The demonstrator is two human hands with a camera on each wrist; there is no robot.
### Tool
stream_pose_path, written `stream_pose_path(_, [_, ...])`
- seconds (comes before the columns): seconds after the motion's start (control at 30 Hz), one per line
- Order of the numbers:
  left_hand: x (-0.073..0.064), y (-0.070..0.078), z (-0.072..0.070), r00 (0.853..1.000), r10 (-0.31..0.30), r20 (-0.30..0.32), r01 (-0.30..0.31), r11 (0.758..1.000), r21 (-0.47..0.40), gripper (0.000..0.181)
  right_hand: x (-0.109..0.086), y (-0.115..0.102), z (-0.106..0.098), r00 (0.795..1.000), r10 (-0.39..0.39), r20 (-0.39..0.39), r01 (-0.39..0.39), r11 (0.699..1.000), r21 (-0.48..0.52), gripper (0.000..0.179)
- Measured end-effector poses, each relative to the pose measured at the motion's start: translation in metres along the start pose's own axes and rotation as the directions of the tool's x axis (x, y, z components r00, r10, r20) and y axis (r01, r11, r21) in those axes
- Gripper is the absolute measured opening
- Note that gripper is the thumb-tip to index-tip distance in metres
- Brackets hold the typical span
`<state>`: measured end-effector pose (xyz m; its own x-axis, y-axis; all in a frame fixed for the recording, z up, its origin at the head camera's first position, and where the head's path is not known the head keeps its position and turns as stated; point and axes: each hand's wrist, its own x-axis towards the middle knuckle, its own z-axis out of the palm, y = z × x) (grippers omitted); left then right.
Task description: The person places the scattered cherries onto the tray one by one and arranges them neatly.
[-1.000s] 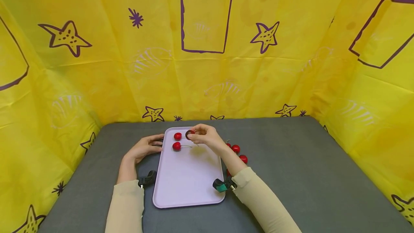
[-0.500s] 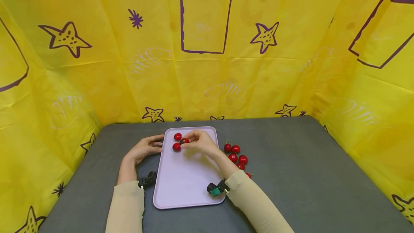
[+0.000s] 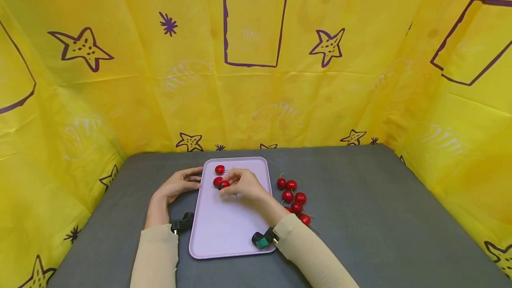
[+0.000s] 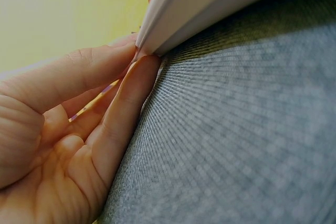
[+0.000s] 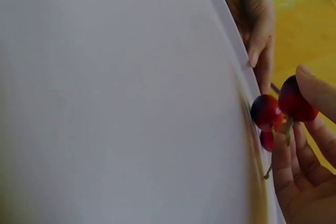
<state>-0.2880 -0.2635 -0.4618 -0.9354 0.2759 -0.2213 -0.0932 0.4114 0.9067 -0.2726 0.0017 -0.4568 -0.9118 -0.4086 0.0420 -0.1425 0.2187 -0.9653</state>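
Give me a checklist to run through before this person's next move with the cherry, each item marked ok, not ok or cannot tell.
1. Cherry secure: ok; the right hand pinches the held cherry.
2. Held cherry over the tray: ok; within its outline in the head view.
3. Tray steadied: ok; the left hand touches its edge.
4. Held cherry apart from its neighbour cherry: cannot tell; they overlap in view.
5. All cherries on the tray: not ok; several loose cherries lie on the table beside it.

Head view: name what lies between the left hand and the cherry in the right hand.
The lilac tray's rim and another cherry; the head view shows both.
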Motion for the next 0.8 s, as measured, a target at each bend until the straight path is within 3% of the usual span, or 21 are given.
stream_pose_path(0.5, [0.000, 0.000, 0.000, 1.000, 0.017, 0.016, -0.017, 1.000, 0.002, 0.075, 0.000, 0.002, 0.012, 0.996, -0.019, -0.090, 0.002, 0.982, -0.189, 0.028])
stream_pose_path(0.8, [-0.001, 0.000, 0.000, 1.000, 0.016, 0.019, -0.016, 1.000, -0.009, 0.073, -0.002, 0.002, 0.014, 0.996, -0.036, -0.083, 0.010, 0.956, -0.292, 0.029])
